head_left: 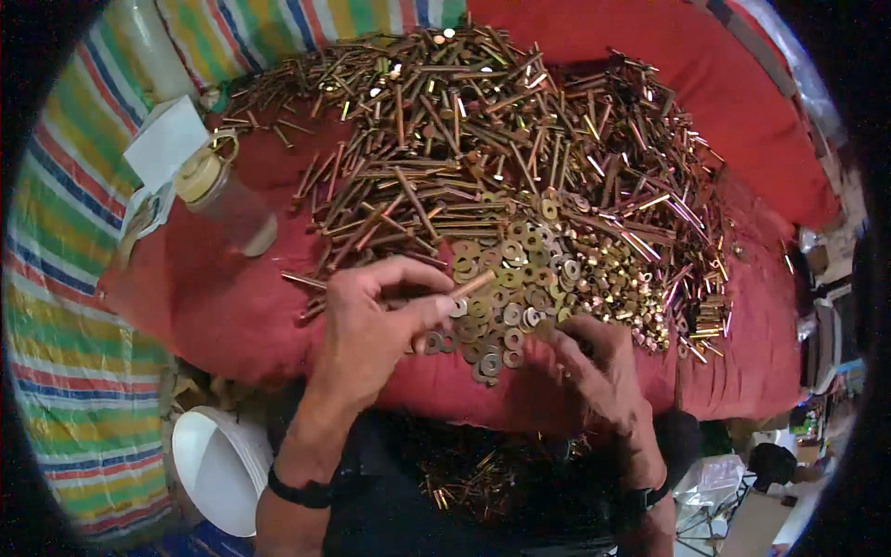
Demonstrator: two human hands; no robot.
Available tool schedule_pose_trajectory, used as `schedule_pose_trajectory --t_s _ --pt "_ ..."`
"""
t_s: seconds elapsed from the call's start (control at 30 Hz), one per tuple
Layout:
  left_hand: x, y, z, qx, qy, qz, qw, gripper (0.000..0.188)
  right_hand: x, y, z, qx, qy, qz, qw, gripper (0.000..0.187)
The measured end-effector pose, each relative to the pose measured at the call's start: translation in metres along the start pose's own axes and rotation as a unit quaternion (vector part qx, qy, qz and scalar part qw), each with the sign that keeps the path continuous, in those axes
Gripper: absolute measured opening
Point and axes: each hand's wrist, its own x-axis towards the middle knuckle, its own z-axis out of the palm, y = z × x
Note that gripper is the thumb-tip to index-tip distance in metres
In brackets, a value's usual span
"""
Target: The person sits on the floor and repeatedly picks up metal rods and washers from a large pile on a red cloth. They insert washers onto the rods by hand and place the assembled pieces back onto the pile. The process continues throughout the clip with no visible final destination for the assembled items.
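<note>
My left hand [376, 320] is closed round a copper-coloured bolt [475, 284], its shank sticking out past thumb and forefinger to the right. Below and beyond that bolt spreads a heap of flat brassy washers [506, 297]. At the right edge of the washers, my right hand [599, 362] is bent with its fingertips together. A dull gold washer [546, 330] shows at those fingertips; the fingers partly cover it. Just past the right hand lies a pile of small shiny nuts [617, 288]. Long loose bolts [445, 111] form a large heap behind the washers and nuts.
A red cloth [213, 316] covers the work surface. On its left stand a clear jug with a cream lid [200, 176] and a white box [167, 139]. Below left is a stack of white tubs [218, 469]. More bolts [473, 478] lie in my lap. Striped sheeting [83, 278] hangs left.
</note>
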Motion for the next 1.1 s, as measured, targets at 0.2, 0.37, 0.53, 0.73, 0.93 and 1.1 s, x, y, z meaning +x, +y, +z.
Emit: schedule_pose_trajectory --t_s 0.2,0.37,0.53,0.73,0.93,1.1 --pt "-0.012 -0.018 0.035 0.126 -0.049 0.081 0.987 0.018 -0.004 0.001 0.001 0.019 0.013 -0.011 1.000 0.027" --pt "-0.017 -0.040 0.045 0.236 -0.065 0.229 0.942 0.020 -0.004 0.019 0.007 -0.046 0.025 -0.109 0.993 0.016" --pt "-0.020 -0.054 0.055 0.271 -0.074 0.306 0.910 0.023 -0.005 0.019 0.012 -0.242 0.042 -0.245 0.938 0.017" --pt "-0.011 -0.055 0.059 0.171 -0.066 0.231 0.956 0.019 -0.004 0.008 0.006 0.223 0.069 -0.138 0.963 0.024" --pt "-0.016 -0.045 0.063 -0.006 -0.102 0.024 0.994 0.015 0.018 0.024 -0.010 0.703 0.117 0.094 0.695 0.047" --pt "-0.013 -0.042 0.053 -0.061 -0.057 -0.033 0.996 0.016 0.010 0.032 0.015 0.306 0.119 -0.063 0.943 0.058"
